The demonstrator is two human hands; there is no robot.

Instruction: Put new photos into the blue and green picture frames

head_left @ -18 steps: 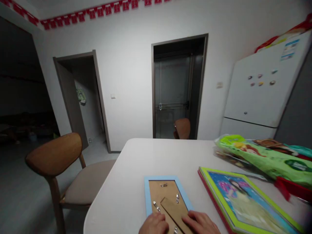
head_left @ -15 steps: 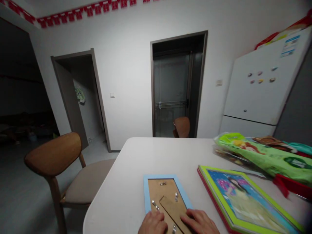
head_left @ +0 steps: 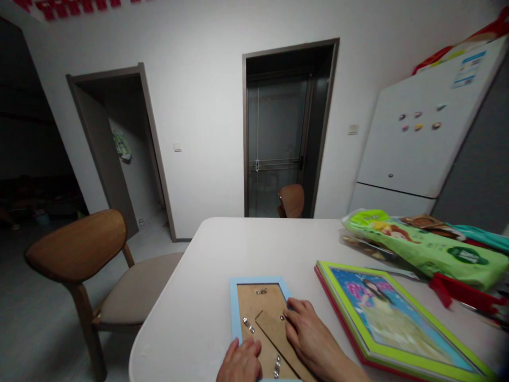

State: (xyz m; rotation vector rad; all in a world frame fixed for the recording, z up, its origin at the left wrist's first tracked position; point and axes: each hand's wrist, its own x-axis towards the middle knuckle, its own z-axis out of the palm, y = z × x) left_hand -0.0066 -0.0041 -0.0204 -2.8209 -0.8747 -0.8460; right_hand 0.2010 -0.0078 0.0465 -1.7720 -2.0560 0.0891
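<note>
- The right hand (head_left: 308, 334) lies flat on the back of the blue picture frame (head_left: 234, 307), palm down. Its fingers (head_left: 292, 310) are stretched and close together, and their tips rest at a small metal clip (head_left: 281, 318) on the right edge of the backing board. It presses more than it clamps; nothing is closed inside it.
- The left hand (head_left: 240, 363) is at the bottom edge of the view, with the fingers curled down on the lower left part of the same frame. I cannot tell if it pinches the border or only leans on it, because much of the hand is cut off.
- The frame lies face down on the white table (head_left: 207, 276), directly under both hands, with its long axis going away from the person. The right hand reaches further up the frame; the left one stays at the near end.
- On the brown backing board I see a cardboard stand leg (head_left: 274, 331) lying slanted between the two hands, and more clips: one on the left side (head_left: 246, 323), one low (head_left: 277, 366), and a hanger at the top (head_left: 261, 291).
- Just to the right, apart from the blue frame, lies a green picture frame (head_left: 397, 323) face up, with a red frame edge (head_left: 338, 315) under it.
- Behind it there is a green plastic pack (head_left: 421, 249), closed, so I cannot tell the content.
- To the left of the table stands a wooden chair (head_left: 79, 249); a white fridge (head_left: 417, 138) is at the far right wall.
</note>
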